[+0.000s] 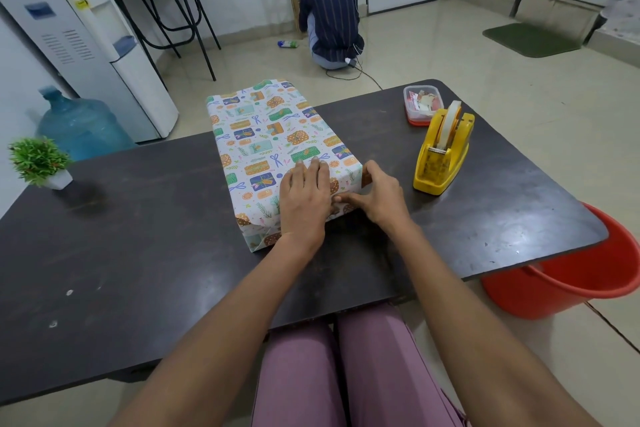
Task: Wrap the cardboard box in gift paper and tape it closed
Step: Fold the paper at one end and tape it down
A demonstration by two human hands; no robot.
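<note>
The long box (pixel 270 139) lies lengthwise on the dark table (pixel 138 253), covered in white gift paper printed with presents and scissors. Its near end shows folded paper flaps. My left hand (pixel 304 198) lies flat on the top of the box near that end, fingers straight. My right hand (pixel 375 196) is at the near right corner, thumb and fingers pressing the paper against the side and the end. A yellow tape dispenser (pixel 445 149) with a roll of tape stands to the right of the box.
A small plastic container with a red base (pixel 423 104) sits behind the dispenser. A small potted plant (pixel 40 163) stands at the table's left edge. A red bucket (pixel 571 274) is on the floor at the right. A person (pixel 330 14) crouches on the floor beyond the table.
</note>
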